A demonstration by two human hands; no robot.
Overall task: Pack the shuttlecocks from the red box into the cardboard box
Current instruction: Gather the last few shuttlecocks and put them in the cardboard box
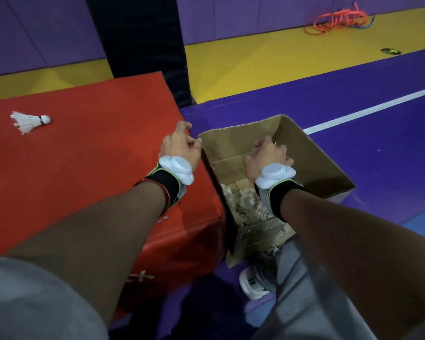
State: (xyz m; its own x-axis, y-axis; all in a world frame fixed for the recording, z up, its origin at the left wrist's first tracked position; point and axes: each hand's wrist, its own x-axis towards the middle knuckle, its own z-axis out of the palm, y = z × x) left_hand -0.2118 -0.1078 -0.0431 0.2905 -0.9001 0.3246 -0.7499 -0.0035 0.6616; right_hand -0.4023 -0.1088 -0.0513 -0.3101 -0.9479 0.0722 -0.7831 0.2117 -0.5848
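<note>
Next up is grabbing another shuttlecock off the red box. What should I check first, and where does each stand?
1. Shuttlecock to fetch: ok, one lies free on the red box.
2. Cardboard box open, beside the red box: ok.
3. Room inside: ok, packed shuttlecocks lie low.
4. Right hand emptied: cannot tell, fingers curled over the box.
5. Left hand gripping the box corner: cannot tell.

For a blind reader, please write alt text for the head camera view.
Both hands reach forward: the right hand over the open cardboard box, the left hand by its rim. A shuttlecock lies on the red box.
</note>
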